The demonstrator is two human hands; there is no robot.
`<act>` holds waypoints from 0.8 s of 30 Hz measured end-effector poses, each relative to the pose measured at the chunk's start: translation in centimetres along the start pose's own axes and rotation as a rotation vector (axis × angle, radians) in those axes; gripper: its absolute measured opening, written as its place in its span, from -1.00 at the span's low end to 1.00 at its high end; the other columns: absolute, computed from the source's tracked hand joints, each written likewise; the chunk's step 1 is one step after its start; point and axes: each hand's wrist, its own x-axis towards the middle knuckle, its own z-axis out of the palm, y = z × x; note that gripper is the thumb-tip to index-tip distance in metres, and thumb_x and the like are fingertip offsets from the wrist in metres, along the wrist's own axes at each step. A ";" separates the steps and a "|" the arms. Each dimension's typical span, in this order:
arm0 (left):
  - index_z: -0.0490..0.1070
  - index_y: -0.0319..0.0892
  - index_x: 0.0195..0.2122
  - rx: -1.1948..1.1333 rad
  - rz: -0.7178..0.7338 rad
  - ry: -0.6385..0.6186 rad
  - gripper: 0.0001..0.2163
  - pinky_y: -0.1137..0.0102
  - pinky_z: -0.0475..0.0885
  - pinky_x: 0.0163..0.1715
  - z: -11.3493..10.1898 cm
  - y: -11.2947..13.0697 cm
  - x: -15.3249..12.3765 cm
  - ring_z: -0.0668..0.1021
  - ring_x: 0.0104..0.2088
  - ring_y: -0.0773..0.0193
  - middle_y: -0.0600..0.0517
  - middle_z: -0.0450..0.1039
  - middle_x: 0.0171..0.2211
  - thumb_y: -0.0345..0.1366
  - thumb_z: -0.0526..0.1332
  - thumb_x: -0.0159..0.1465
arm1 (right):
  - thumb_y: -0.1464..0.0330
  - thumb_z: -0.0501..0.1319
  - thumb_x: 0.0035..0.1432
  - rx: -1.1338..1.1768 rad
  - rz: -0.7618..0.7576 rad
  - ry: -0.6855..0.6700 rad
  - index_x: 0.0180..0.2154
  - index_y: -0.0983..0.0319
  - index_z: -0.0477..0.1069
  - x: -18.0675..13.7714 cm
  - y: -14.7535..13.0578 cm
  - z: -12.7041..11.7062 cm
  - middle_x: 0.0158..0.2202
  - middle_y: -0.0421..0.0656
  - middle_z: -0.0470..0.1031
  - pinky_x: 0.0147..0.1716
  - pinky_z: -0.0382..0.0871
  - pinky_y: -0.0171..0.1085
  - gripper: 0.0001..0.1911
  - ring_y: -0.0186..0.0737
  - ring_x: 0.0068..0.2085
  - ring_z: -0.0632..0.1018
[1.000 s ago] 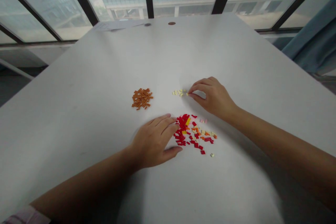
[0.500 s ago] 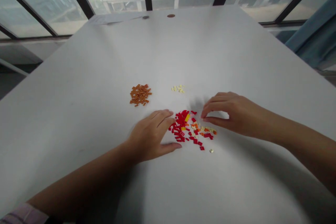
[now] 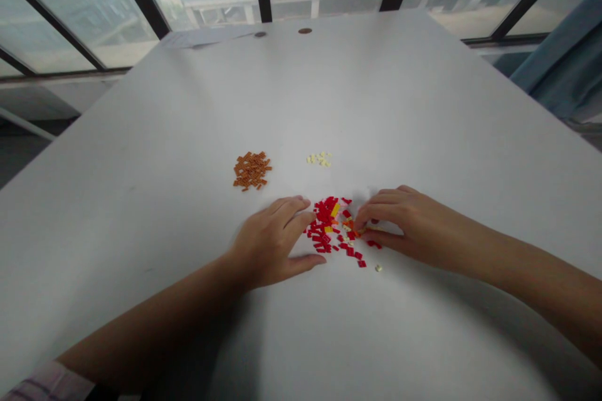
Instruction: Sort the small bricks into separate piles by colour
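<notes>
Small toy bricks lie in a loose pile, mostly red bricks with a few yellow, orange and cream ones among them. My left hand rests on the table at the pile's left side, thumb and fingers apart, fingertips touching or very near the red bricks. On the right edge of the pile, my right hand has its thumb and fingertips brought together low over orange and cream pieces. What is between those fingertips is too small to make out. One cream brick lies apart, nearer to me.
A heap of brown bricks sits farther off on the left of the white table. Beyond the red pile is a small group of cream bricks. Two round dark spots and a paper sheet are by the windows.
My right hand has come down and slightly left onto the right edge of the pile, covering some orange and cream pieces. My left hand has stayed in place.
</notes>
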 end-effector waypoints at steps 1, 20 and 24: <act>0.43 -0.38 -0.05 0.002 0.001 0.001 -0.51 0.12 0.50 0.04 0.0 0.0 0.0 0.54 0.01 -0.05 -0.32 0.50 -0.04 0.01 0.25 0.25 | 0.44 0.23 0.17 0.013 0.000 -0.001 -0.29 0.15 0.53 0.0 -0.1 0.0 -0.32 -0.19 0.61 -0.27 0.37 -0.20 -0.89 -0.20 -0.32 0.59; 0.42 -0.36 -0.05 0.004 0.000 -0.008 -0.53 0.12 0.49 0.04 -0.1 0.0 -0.2 0.53 0.03 -0.05 -0.32 0.50 -0.03 0.01 0.25 0.25 | 0.42 0.17 0.18 0.172 0.127 0.018 -0.28 0.16 0.53 0.1 0.6 0.2 -0.30 -0.22 0.63 -0.28 0.44 -0.32 -0.85 -0.28 -0.33 0.61; 0.41 -0.33 -0.03 -0.005 -0.010 -0.018 -0.53 0.10 0.49 0.04 -0.1 0.0 -0.2 0.53 0.04 -0.05 -0.31 0.49 -0.01 0.01 0.25 0.25 | 0.36 0.16 0.21 0.149 0.133 0.082 -0.26 0.16 0.53 0.1 0.9 0.2 -0.28 -0.19 0.63 -0.29 0.46 -0.30 -0.85 -0.26 -0.31 0.61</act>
